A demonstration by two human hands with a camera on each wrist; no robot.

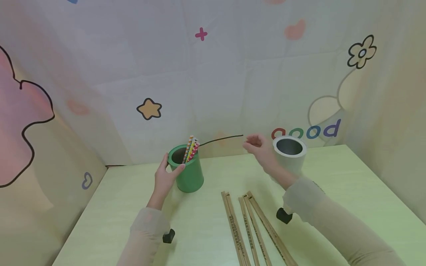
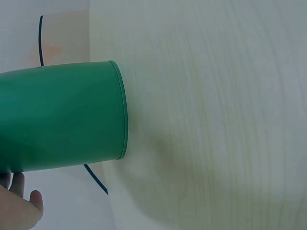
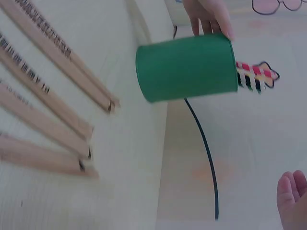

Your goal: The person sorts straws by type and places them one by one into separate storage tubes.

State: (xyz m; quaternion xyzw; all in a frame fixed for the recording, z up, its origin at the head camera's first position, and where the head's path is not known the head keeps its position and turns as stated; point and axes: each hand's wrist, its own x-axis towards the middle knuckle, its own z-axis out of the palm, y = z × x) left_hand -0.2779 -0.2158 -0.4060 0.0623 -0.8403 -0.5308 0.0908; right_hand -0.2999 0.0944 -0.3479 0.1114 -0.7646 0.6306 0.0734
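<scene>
Green, smooth cylinder point(image 1: 190, 179) holds slim patterned straws point(image 1: 191, 150).

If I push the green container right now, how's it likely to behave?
Probably stiff: the green container keeps an even, undented round shape. Pushed high, it could tip, since it stands taller than wide. The patterned straws may shift, as they lean to one side of its wide mouth.

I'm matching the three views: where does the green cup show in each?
Head: green cup, just left of and below centre.
Left wrist: green cup, mid-left, cut off by the edge.
Right wrist: green cup, above and right of centre.
Shared landmark: left hand touching it.
</scene>
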